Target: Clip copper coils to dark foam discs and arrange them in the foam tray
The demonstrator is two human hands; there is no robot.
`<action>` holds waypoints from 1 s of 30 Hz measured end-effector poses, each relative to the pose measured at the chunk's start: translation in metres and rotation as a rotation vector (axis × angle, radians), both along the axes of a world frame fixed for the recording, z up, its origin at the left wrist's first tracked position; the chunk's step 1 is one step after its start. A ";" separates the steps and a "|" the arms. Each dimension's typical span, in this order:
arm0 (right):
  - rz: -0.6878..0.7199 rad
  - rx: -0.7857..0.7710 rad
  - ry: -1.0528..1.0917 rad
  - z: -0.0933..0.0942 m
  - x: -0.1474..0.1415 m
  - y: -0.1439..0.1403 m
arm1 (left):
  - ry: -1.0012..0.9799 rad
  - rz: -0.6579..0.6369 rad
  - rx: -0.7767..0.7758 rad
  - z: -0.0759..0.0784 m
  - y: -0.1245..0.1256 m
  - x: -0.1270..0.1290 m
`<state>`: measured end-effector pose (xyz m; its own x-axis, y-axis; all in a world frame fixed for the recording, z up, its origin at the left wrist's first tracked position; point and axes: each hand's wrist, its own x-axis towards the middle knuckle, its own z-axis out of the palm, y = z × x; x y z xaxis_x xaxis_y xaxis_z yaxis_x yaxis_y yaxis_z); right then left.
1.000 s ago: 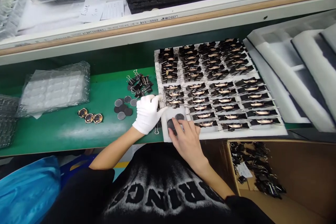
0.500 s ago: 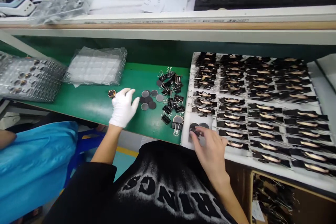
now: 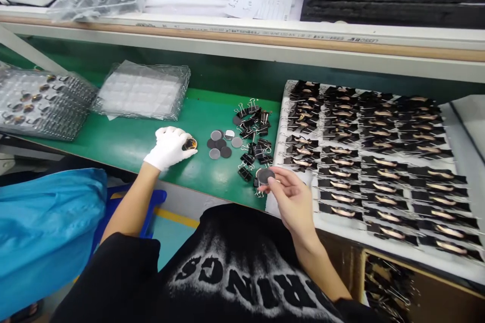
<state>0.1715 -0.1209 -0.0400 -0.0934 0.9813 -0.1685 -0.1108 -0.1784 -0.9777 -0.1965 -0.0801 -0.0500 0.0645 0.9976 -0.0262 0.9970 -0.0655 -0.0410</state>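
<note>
My left hand (image 3: 166,147), in a white glove, pinches a small round piece (image 3: 191,145) with a gold rim and dark inside, low over the green table. Between the bare fingers of my right hand (image 3: 293,194) is a dark round disc (image 3: 266,176), held face up; whether more than one is stacked there I cannot tell. Several grey and black discs (image 3: 220,145) lie loosely between my hands. Just beyond my right hand is a heap of black binder clips (image 3: 255,136) with wire handles. One clip (image 3: 259,194) is mostly hidden behind the held disc.
A white foam board (image 3: 282,151) carries rows of clamped binder clips (image 3: 343,171) on the right. Clear trays (image 3: 144,91) and stacked filled trays (image 3: 45,106) stand left. A shelf edge (image 3: 235,43) crosses above. Below right, a box (image 3: 390,287) holds more clips. Someone's blue clothing (image 3: 49,232) is at left.
My left hand has closed on the round gold-rimmed piece, which now sits at its fingertips. My right hand has lifted a dark disc from the foam board and moved left to the clips.
</note>
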 end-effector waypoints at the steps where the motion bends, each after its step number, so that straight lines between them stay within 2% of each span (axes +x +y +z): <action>1: 0.022 -0.043 0.056 0.000 -0.003 0.003 | -0.012 -0.025 0.053 0.005 -0.001 0.010; 4: 0.054 -0.095 0.119 0.001 -0.010 0.010 | -0.090 -0.132 0.189 0.024 -0.007 0.053; 8: 0.069 0.013 0.038 0.003 -0.015 0.011 | -0.223 -0.437 0.180 0.043 -0.013 0.117; 10: 0.087 0.073 -0.033 0.004 -0.017 0.009 | -0.256 -0.554 0.207 0.044 -0.013 0.140; 12: 0.064 0.121 -0.117 0.003 -0.017 0.008 | -0.261 -0.618 0.235 0.042 -0.012 0.155; 14: 0.002 0.139 -0.149 0.001 -0.016 0.006 | -0.253 -0.661 0.243 0.040 -0.011 0.163; 16: 0.016 0.099 -0.103 -0.003 -0.014 0.005 | -0.257 -0.695 0.239 0.039 -0.011 0.166; 18: 0.093 0.034 -0.027 -0.006 -0.010 0.003 | -0.300 -0.707 0.218 0.040 -0.011 0.164; 20: 0.110 -0.010 0.019 -0.009 -0.003 0.001 | -0.369 -0.670 0.168 0.040 -0.009 0.158; 23: 0.008 -0.067 0.075 -0.013 0.013 -0.001 | -0.422 -0.502 0.112 0.034 -0.002 0.145; 25: -0.040 -0.114 0.148 -0.015 0.023 -0.001 | -0.368 -0.398 0.130 0.027 0.007 0.142; 27: -0.060 -0.148 0.226 -0.015 0.030 0.001 | -0.283 -0.375 0.137 0.019 0.018 0.149; 30: -0.047 -0.160 0.279 -0.011 0.033 0.005 | -0.204 -0.366 0.101 0.013 0.035 0.174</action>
